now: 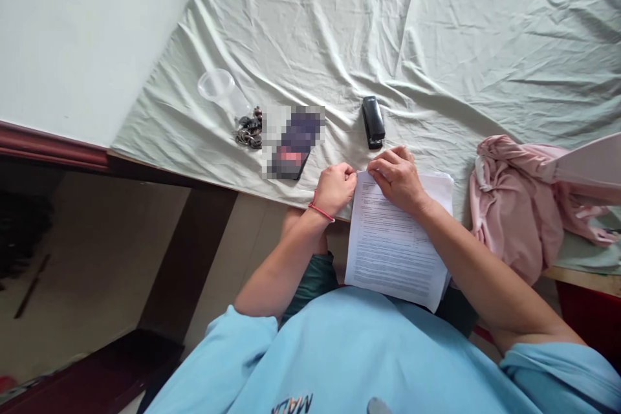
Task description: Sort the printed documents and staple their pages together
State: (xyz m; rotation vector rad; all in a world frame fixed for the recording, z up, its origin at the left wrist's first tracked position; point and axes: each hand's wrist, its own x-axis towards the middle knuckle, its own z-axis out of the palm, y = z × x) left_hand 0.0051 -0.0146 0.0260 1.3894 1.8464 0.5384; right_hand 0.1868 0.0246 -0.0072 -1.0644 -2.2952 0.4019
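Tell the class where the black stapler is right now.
In the head view, the black stapler lies slightly right of centre on the pale cloth, just beyond the right hand and printed papers, with the pixelated phone to its left.

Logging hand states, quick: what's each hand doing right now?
Left hand: closed at the top-left corner of the papers; any hold is unclear.
Right hand: closed, pinching the papers near their top edge.

Papers are laid across near edge of surface, held at top left corner by left hand, at top edge by right hand. Stapler is set just behind; phone left of stapler, keys left of phone, garment right of papers.
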